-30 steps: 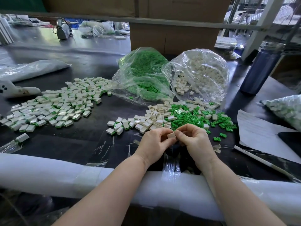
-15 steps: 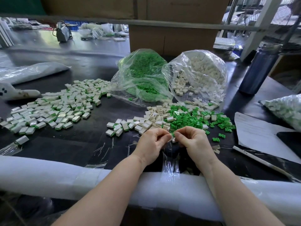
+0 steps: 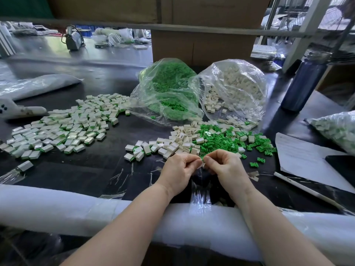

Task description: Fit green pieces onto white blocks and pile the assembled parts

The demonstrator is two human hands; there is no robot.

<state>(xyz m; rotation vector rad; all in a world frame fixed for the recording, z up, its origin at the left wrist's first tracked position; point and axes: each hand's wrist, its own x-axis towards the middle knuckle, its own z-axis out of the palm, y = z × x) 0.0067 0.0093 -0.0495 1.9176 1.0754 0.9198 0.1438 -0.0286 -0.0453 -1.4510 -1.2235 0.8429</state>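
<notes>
Your left hand [image 3: 177, 169] and right hand [image 3: 226, 167] pinch one tiny block [image 3: 202, 163] between curled fingertips; it's light, stiff plastic, so grip its sides.

Black table top [image 3: 96, 169]; white blocks [image 3: 178, 141] beside bright green pieces [image 3: 221, 141]; assembled parts [image 3: 63, 129], white with green edges; clear bag of green pieces [image 3: 169, 89]; clear bag of white blocks [image 3: 236, 87]; dark blue bottle [image 3: 303, 83]; brown cardboard box [image 3: 201, 45]; white foam edge roll [image 3: 57, 208]; white paper sheet [image 3: 303, 156]
</notes>
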